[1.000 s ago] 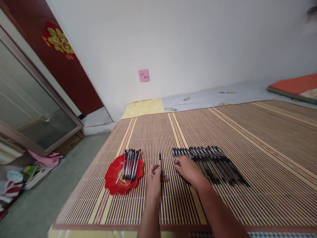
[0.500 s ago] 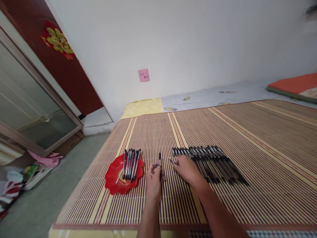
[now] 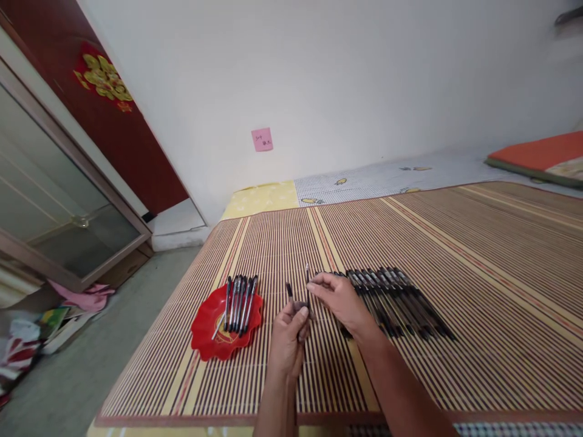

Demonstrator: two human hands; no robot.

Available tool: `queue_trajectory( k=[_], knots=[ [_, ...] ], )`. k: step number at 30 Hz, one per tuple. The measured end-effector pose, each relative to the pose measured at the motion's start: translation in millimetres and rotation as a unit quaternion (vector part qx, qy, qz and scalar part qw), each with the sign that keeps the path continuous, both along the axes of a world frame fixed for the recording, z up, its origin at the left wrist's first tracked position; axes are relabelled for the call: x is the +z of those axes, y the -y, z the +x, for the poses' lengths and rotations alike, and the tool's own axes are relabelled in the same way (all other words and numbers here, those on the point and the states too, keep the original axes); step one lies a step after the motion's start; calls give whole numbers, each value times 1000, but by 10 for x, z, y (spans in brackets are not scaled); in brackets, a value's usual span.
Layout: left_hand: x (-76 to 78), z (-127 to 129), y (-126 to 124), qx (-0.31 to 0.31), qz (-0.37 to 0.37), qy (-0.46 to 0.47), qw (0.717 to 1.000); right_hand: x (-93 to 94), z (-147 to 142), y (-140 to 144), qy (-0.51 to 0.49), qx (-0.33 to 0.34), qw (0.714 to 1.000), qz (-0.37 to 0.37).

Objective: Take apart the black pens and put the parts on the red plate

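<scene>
The left hand [image 3: 288, 340] is closed around a dark pen barrel [image 3: 290, 294], which stands up out of the fist and tilts a little away from the person. The right hand [image 3: 339, 301] pinches a thin refill [image 3: 307, 276] between thumb and fingers; the refill points up, just beside the top of the barrel, but the two parts do not yet touch. Both hands are raised slightly above the striped bamboo mat [image 3: 478, 315].

To the right, under and behind the right wrist, a long row of pens [image 3: 396, 294] lies side by side on the mat. To the left, a red plate [image 3: 206, 328] holds a small bundle of pens [image 3: 239, 295], lying parallel, with their far ends over the rim. A loose thin piece also lies in the plate; I cannot tell what it is.

In my judgement the step in hand is the joining of the two parts: one pen is taken from the row and the refill is being brought to the barrel. It seems that few pens are in the plate and many remain in the row, so the work is probably in its early part. The next move calls for fine aiming: the refill tip must meet the small opening of the barrel, with the left hand holding it steady. If the angle is wrong, the refill may bend or slip aside.
</scene>
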State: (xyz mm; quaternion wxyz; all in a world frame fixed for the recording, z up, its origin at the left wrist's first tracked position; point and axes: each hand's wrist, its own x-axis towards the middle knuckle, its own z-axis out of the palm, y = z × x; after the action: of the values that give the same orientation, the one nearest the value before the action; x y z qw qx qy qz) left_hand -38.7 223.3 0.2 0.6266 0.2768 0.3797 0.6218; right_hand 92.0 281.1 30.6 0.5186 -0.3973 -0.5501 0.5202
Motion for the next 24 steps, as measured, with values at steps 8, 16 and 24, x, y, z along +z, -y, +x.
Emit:
queue_trajectory(
  k=[8, 16, 24],
  knots=[
    [16, 34, 34, -16, 18, -67, 997, 99, 145, 13, -79, -9, 997, -14],
    [22, 32, 55, 0, 62, -143, 988, 220, 197, 53, -72, 33, 997, 17],
    [58, 26, 95, -16, 86, -202, 975, 453, 318, 155, -230, -84, 968, 47]
  ],
)
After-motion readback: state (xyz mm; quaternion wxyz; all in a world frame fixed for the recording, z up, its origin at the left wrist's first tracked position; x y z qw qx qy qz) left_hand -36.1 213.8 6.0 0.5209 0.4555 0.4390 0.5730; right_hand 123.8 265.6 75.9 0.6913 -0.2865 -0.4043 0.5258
